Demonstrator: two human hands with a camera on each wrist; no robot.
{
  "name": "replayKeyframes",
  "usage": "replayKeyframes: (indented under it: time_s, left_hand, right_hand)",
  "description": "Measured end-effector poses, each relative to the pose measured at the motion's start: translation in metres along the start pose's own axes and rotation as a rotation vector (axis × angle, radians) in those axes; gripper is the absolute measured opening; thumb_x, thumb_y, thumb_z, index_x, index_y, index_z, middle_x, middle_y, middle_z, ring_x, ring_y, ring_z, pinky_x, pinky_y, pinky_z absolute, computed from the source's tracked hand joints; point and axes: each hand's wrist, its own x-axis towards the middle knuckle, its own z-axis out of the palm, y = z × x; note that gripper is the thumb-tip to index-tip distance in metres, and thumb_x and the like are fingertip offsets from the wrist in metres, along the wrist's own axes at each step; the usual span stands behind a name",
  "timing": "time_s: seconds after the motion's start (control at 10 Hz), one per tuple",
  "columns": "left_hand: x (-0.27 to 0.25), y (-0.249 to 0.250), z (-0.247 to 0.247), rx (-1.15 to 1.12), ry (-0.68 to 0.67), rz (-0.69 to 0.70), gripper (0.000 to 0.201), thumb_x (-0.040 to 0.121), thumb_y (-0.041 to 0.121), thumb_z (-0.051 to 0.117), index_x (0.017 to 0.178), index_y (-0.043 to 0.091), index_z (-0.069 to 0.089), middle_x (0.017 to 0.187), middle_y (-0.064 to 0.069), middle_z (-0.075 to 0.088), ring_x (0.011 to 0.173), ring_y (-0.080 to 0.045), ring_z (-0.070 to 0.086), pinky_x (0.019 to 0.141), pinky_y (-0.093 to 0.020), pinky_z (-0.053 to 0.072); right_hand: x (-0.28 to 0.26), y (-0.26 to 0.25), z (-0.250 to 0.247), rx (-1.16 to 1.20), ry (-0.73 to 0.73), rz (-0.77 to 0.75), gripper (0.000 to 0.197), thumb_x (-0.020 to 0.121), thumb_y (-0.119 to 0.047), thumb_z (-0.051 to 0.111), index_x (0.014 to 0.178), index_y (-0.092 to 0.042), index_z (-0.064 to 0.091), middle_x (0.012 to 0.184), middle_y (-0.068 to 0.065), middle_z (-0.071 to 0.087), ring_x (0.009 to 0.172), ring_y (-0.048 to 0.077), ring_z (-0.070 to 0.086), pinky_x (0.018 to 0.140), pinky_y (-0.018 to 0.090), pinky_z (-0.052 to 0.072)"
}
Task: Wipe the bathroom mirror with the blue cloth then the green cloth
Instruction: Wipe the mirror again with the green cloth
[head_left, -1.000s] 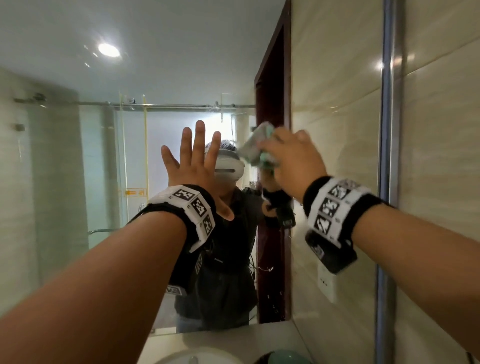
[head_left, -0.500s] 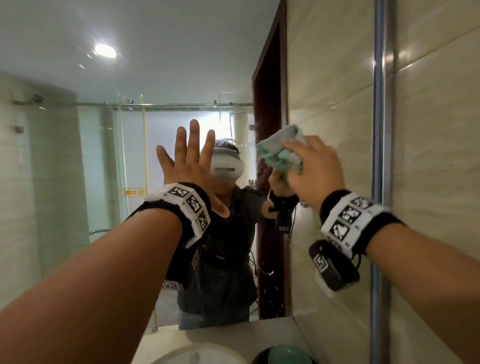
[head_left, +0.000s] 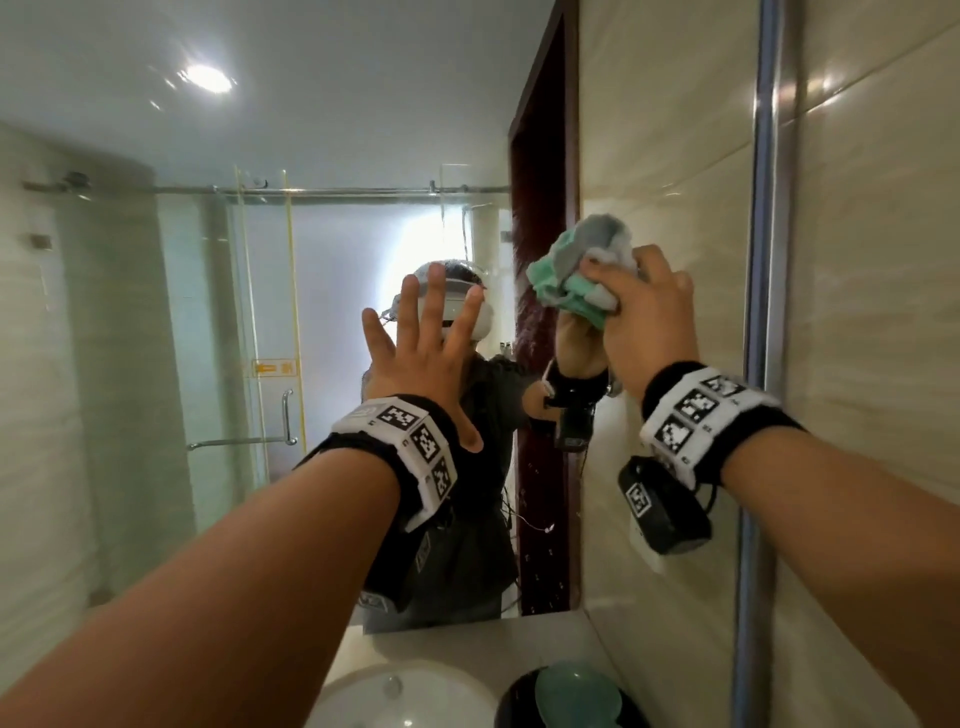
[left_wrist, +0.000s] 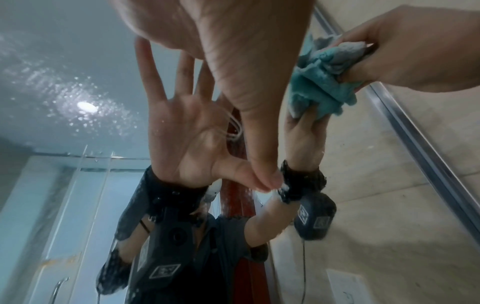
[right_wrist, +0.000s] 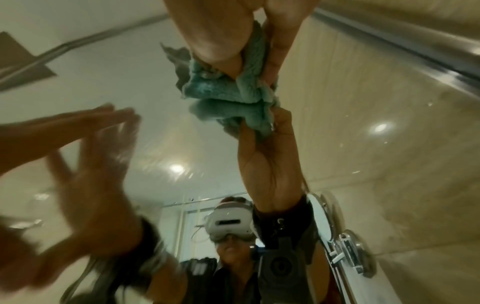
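From the head view, a person is standing at a bathroom mirror (head_left: 311, 130), the right hand (head_left: 644, 317) clutching a bunched green cloth (head_left: 576, 270) against the glass near the metal frame (head_left: 769, 208). The cloth is bulging up and leftward beyond the fingertips, with grey folds on top; the fingers' undersides are hidden behind the knuckles. The left hand (head_left: 421, 353) is pressing flat on the glass, fingers straight and spread, blocking the reflected face. A basin (head_left: 405, 696) and a dark dish (head_left: 566, 696) are cut off at the bottom edge.

The left wrist view is showing what the head view cannot: the left hand's (left_wrist: 233, 61) thumb tip meeting its own reflection on the glass, and water droplets speckling the surface. The right hand (left_wrist: 415, 47) is cut off at the frame's corner, curled around the cloth (left_wrist: 324, 82).

In the right wrist view, the thumb and fingers (right_wrist: 280, 41) are pinching the crumpled cloth (right_wrist: 228, 96), which is hanging just below them and touching its reflection. The left hand (right_wrist: 64, 127) is blurring at the edge.
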Motion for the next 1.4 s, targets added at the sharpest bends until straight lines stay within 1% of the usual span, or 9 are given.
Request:
replayKeyframes:
  time_s: [0.2, 0.5, 0.7, 0.8, 0.9, 1.0, 1.2, 1.3, 1.4]
  left_hand:
    - [0.000, 0.003, 0.005, 0.022, 0.046, -0.036, 0.155, 0.045, 0.081, 0.069, 0.120, 0.025, -0.054, 0.139, -0.014, -0.049, 0.135, -0.037, -0.034, 0.109, -0.065, -0.003]
    - [0.002, -0.001, 0.004, -0.030, 0.011, 0.002, 0.156, 0.043, 0.077, 0.073, 0.119, 0.029, -0.055, 0.137, -0.010, -0.052, 0.131, -0.034, -0.040, 0.109, -0.065, -0.005]
    - [0.002, 0.001, 0.003, -0.018, 0.013, -0.009, 0.158, 0.041, 0.078, 0.073, 0.120, 0.027, -0.054, 0.135, -0.011, -0.054, 0.131, -0.035, -0.040, 0.109, -0.065, -0.003]
    - [0.000, 0.002, 0.002, -0.015, 0.015, -0.013, 0.158, 0.041, 0.079, 0.072, 0.119, 0.027, -0.055, 0.135, -0.011, -0.054, 0.132, -0.035, -0.039, 0.109, -0.065, -0.002]
    - [0.000, 0.001, 0.001, -0.017, 0.020, -0.012, 0.158, 0.041, 0.079, 0.072, 0.119, 0.026, -0.055, 0.137, -0.011, -0.052, 0.133, -0.035, -0.037, 0.110, -0.065, -0.003]
    - [0.000, 0.001, 0.002, -0.021, 0.018, -0.011, 0.158, 0.041, 0.079, 0.072, 0.118, 0.026, -0.055, 0.138, -0.011, -0.051, 0.133, -0.036, -0.038, 0.110, -0.065, -0.003]
    - [0.002, -0.001, 0.005, -0.025, 0.021, -0.006, 0.158, 0.039, 0.081, 0.070, 0.118, 0.027, -0.056, 0.137, -0.011, -0.052, 0.132, -0.036, -0.039, 0.109, -0.065, -0.005]
    - [0.003, -0.001, 0.005, -0.018, 0.035, -0.001, 0.158, 0.038, 0.083, 0.069, 0.119, 0.027, -0.055, 0.138, -0.011, -0.051, 0.132, -0.036, -0.038, 0.109, -0.065, -0.005]
    - [0.002, -0.001, 0.005, -0.021, 0.038, -0.002, 0.158, 0.038, 0.083, 0.069, 0.118, 0.027, -0.055, 0.138, -0.011, -0.051, 0.133, -0.036, -0.038, 0.109, -0.065, -0.005]
  right_hand:
    - [-0.081, -0.002, 0.033, -0.046, -0.447, -0.295, 0.054, 0.090, -0.007, 0.044, 0.135, -0.037, 0.045, 0.136, 0.011, 0.035, 0.121, 0.030, 0.030, 0.096, 0.040, 0.034]
    - [0.023, 0.062, -0.016, -0.024, 0.123, 0.031, 0.047, 0.083, -0.001, 0.050, 0.119, -0.029, 0.062, 0.119, 0.016, 0.049, 0.103, 0.039, 0.048, 0.091, 0.046, 0.043]
    - [-0.047, 0.032, 0.011, 0.026, -0.108, -0.041, 0.048, 0.087, -0.006, 0.053, 0.126, -0.035, 0.055, 0.134, 0.004, 0.040, 0.117, 0.031, 0.034, 0.104, 0.039, 0.033]
    - [-0.081, 0.029, 0.017, -0.032, -0.207, -0.311, 0.054, 0.080, 0.002, 0.061, 0.123, -0.032, 0.058, 0.128, 0.005, 0.048, 0.104, 0.034, 0.039, 0.091, 0.046, 0.045]
    - [-0.053, 0.044, 0.006, -0.021, -0.185, -0.189, 0.046, 0.086, -0.006, 0.057, 0.123, -0.034, 0.057, 0.122, -0.002, 0.044, 0.105, 0.023, 0.036, 0.096, 0.023, 0.037]
    - [-0.010, 0.063, -0.008, -0.027, 0.055, 0.065, 0.050, 0.083, 0.002, 0.053, 0.121, -0.030, 0.059, 0.120, 0.006, 0.044, 0.106, 0.034, 0.044, 0.099, 0.042, 0.042]
    - [-0.025, 0.061, 0.001, -0.065, 0.080, 0.077, 0.050, 0.086, 0.000, 0.051, 0.126, -0.030, 0.056, 0.121, 0.007, 0.043, 0.101, 0.031, 0.041, 0.097, 0.040, 0.040]
    - [-0.059, 0.053, 0.004, -0.128, -0.111, -0.075, 0.050, 0.087, -0.004, 0.052, 0.128, -0.032, 0.054, 0.128, 0.004, 0.042, 0.098, 0.022, 0.029, 0.091, 0.027, 0.029]
    - [-0.078, 0.057, 0.004, -0.202, -0.276, -0.327, 0.056, 0.077, 0.004, 0.062, 0.121, -0.031, 0.059, 0.128, 0.007, 0.049, 0.096, 0.032, 0.038, 0.079, 0.038, 0.046]
